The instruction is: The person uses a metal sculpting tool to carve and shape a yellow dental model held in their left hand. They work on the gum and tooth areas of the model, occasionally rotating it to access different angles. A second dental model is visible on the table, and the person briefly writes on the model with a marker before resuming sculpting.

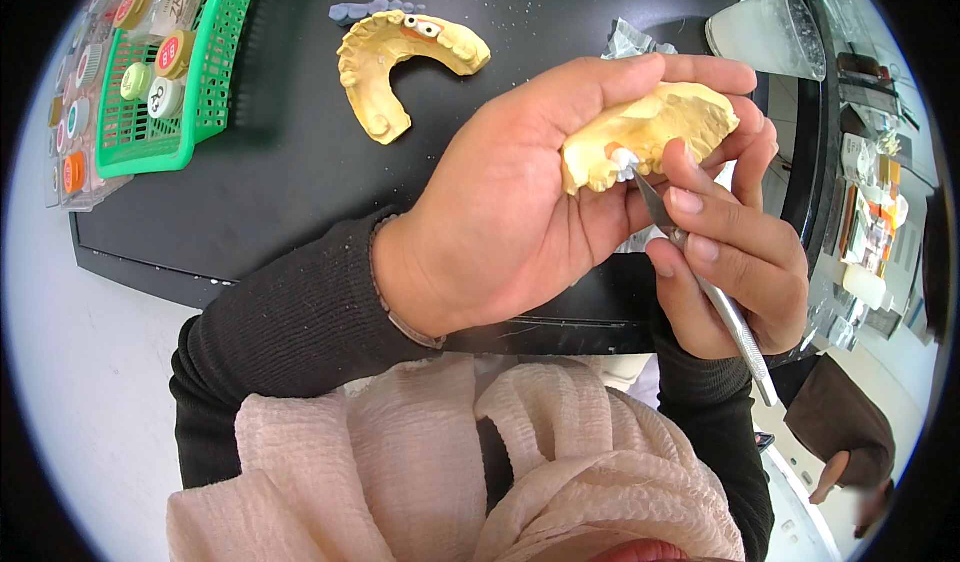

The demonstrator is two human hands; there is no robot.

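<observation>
My left hand (pixel 500 192) is closed around a yellow plaster dental cast (pixel 690 117), tilted above the bench. A small white tooth crown (pixel 624 160) sits in the row of teeth on its near side. In my right hand (pixel 750 252) is a metal craft knife (pixel 732 322), held like a pen with its handle pointing down to the right. The blade's tip is at the white crown, touching or very close to it. My left fingers wrap behind the cast and partly hide it.
A second, horseshoe-shaped dental cast (pixel 372 62) lies on the black bench (pixel 290 162), a blue-grey strip (pixel 372 9) behind it. At the left stands a green basket (pixel 215 87) of small jars. A cloudy plastic cup (pixel 765 34) is at the back right. Another person (pixel 845 422) appears lower right.
</observation>
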